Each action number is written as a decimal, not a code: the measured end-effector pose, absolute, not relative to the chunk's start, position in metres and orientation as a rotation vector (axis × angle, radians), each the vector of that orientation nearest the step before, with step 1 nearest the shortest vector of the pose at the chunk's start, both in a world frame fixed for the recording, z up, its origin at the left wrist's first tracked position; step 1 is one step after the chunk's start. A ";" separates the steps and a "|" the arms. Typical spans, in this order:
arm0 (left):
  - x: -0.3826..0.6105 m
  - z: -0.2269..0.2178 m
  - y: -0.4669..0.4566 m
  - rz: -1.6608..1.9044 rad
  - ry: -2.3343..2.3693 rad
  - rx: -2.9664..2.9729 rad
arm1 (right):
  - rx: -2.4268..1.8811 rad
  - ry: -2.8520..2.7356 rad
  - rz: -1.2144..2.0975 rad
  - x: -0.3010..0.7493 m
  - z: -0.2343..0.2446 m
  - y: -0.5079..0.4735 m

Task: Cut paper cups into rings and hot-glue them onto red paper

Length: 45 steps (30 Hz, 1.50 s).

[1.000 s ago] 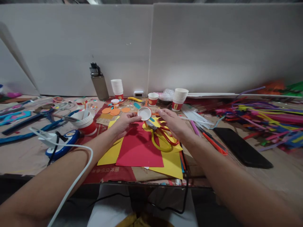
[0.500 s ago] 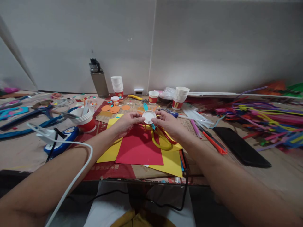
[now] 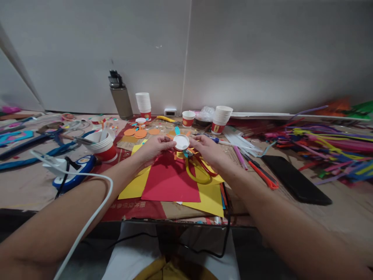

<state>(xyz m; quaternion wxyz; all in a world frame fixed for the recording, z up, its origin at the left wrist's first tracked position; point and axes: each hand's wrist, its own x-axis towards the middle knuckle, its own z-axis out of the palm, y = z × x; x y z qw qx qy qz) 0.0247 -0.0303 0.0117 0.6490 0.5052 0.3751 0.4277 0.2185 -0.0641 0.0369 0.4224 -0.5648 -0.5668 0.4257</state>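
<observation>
A small white paper cup piece [image 3: 181, 142] with coloured strips hanging off it is held between both hands above the middle of the table. My left hand [image 3: 154, 147] pinches its left rim. My right hand [image 3: 206, 149] grips its right side, fingers closed on it. Below them lie a red paper sheet [image 3: 170, 181], yellow sheets [image 3: 207, 200] and yellow-handled scissors [image 3: 198, 175].
Stacks of paper cups [image 3: 221, 118] and a grey bottle [image 3: 119, 95] stand at the back wall. A red cup stack [image 3: 103, 146] and a blue glue gun [image 3: 71, 173] with its white cord sit left. A black phone [image 3: 295, 181], an orange cutter [image 3: 262, 175] and heaped pipe cleaners [image 3: 326, 146] lie right.
My right hand came in from open beside the cup piece and took hold of it. Both hands have since turned it slightly; the view tipped down a little.
</observation>
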 end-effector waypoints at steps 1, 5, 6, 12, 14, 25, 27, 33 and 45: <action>0.024 0.011 -0.029 0.986 0.854 1.132 | -1.449 -1.410 1.045 0.219 0.039 -0.064; 0.023 0.010 -0.029 0.996 0.844 1.077 | -1.483 -1.481 1.013 0.223 0.041 -0.062; 0.023 0.010 -0.029 0.989 0.831 1.082 | -1.462 -1.520 1.006 0.223 0.040 -0.061; 0.023 0.009 -0.029 0.950 0.778 1.133 | -1.375 -1.640 1.028 0.224 0.027 -0.061; 0.024 0.010 -0.030 0.951 0.802 1.143 | -1.353 -1.609 1.057 0.224 0.025 -0.061; 0.024 0.005 -0.030 0.918 0.862 1.385 | -1.210 -1.546 1.002 0.220 0.019 -0.060; 0.023 0.006 -0.031 0.948 0.903 1.436 | -1.168 -1.537 1.033 0.219 0.016 -0.059; 0.024 0.011 -0.035 0.956 0.897 1.461 | -1.175 -1.497 1.021 0.218 0.020 -0.061; 0.030 0.009 -0.035 1.149 0.762 1.102 | -1.240 -1.646 0.842 0.228 0.037 -0.063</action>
